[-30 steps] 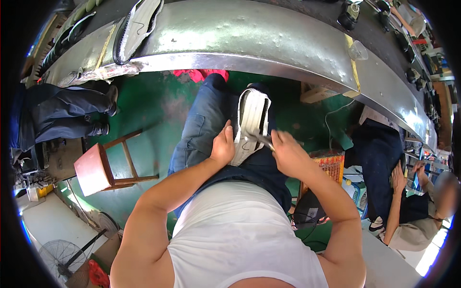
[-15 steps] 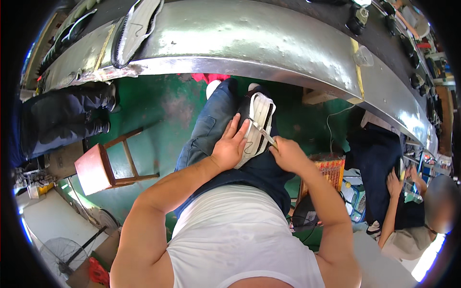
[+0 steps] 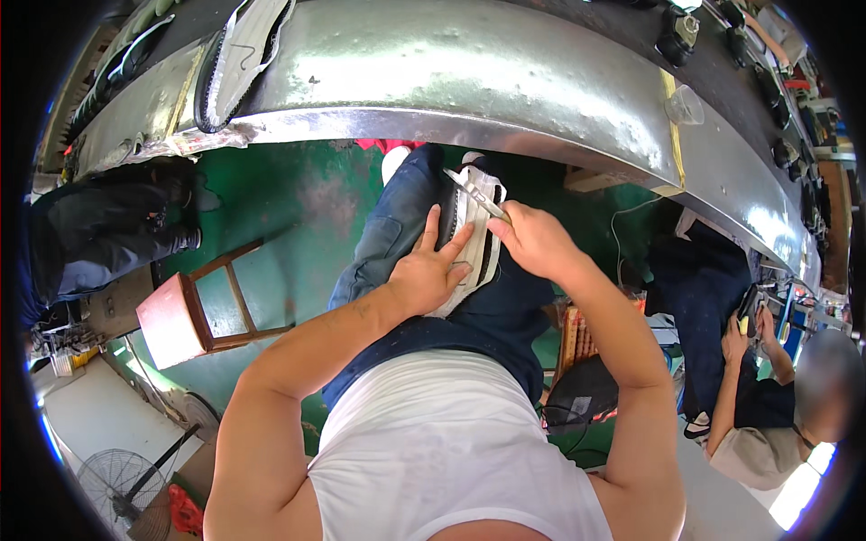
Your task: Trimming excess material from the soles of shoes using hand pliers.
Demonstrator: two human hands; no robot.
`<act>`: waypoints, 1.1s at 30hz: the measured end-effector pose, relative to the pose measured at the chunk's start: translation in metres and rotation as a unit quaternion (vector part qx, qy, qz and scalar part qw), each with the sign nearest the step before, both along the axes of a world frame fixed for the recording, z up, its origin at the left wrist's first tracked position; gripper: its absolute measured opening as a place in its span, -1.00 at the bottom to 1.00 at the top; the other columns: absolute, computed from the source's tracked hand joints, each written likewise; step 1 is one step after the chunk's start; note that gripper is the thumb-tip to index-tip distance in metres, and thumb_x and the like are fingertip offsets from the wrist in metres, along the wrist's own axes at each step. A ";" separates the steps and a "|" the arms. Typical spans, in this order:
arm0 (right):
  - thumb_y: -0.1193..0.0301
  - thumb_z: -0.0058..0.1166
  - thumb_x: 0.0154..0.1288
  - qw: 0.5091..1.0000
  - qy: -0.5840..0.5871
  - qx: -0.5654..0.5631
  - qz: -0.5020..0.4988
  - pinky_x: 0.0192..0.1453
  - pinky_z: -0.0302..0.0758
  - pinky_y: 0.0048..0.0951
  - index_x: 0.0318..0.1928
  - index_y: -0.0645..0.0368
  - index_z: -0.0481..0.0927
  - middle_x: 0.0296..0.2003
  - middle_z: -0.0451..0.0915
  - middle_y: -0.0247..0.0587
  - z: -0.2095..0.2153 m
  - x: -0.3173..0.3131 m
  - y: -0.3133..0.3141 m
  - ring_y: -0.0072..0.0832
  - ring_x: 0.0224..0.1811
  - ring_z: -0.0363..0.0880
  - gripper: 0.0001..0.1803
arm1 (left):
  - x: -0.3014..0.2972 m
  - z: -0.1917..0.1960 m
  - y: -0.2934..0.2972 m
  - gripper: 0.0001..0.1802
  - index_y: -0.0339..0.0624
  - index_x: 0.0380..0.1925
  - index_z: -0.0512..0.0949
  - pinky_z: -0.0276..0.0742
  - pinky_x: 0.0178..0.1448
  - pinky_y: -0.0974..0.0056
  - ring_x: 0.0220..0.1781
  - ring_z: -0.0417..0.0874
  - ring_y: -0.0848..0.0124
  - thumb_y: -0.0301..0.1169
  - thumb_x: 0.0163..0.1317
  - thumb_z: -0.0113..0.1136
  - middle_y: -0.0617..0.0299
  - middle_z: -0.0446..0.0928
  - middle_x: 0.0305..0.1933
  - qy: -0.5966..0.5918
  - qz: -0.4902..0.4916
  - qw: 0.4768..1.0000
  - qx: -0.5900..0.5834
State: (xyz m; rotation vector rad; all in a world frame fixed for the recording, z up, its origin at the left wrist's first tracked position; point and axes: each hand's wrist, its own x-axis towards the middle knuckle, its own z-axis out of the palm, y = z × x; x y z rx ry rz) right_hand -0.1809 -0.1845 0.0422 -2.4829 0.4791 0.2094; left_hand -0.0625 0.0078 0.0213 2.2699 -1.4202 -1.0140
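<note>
Your tool (image 3: 478, 194), pinched in the right grip (image 3: 539, 242), has moved to the far end of the shoe (image 3: 478, 245) on your lap (image 3: 383, 239) and could slip if the left grip (image 3: 426, 281), spread over the shoe, eases off.

The painted green floor (image 3: 248, 212) has worn, pale patches. A long, shiny silver metal bench (image 3: 388, 77) runs across the far side, with light gleaming on it. On the left are a brown wooden stool with a reddish seat (image 3: 167, 320), a flat white table (image 3: 77, 415) and a round grey wire fan (image 3: 115, 478). Bright white light (image 3: 801, 494) glows at the lower right
</note>
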 end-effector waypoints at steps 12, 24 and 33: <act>0.08 -0.13 0.52 0.995 0.031 0.092 -0.004 -0.14 0.50 0.06 -0.28 0.36 0.51 -0.40 0.61 0.24 -0.005 -0.039 0.039 0.18 -0.28 0.60 -0.49 | -0.021 -0.021 0.049 -0.20 -0.42 0.47 0.02 0.14 0.53 0.21 0.51 0.24 -0.07 -0.18 0.43 0.06 -0.35 0.10 0.50 0.192 0.223 0.951 -0.098; 0.09 -0.15 0.53 0.986 0.051 0.160 -0.021 -0.15 0.49 0.06 -0.25 0.33 0.52 -0.37 0.62 0.24 -0.011 -0.066 0.076 0.17 -0.26 0.60 -0.51 | -0.015 -0.039 0.059 -0.07 -0.31 0.51 0.01 0.15 0.53 0.29 0.51 0.29 0.09 -0.29 0.26 0.30 -0.25 0.21 0.49 0.295 0.208 0.930 -0.074; 0.10 -0.10 0.49 0.992 -0.002 0.129 -0.018 -0.12 0.51 0.05 -0.19 0.30 0.52 -0.30 0.64 0.18 -0.005 -0.084 0.098 0.16 -0.22 0.61 -0.56 | -0.012 -0.020 0.049 0.34 -0.03 0.56 -0.40 0.24 0.49 0.23 0.40 0.41 0.01 -0.31 0.03 0.48 -0.23 0.34 0.39 0.296 0.094 0.950 -0.018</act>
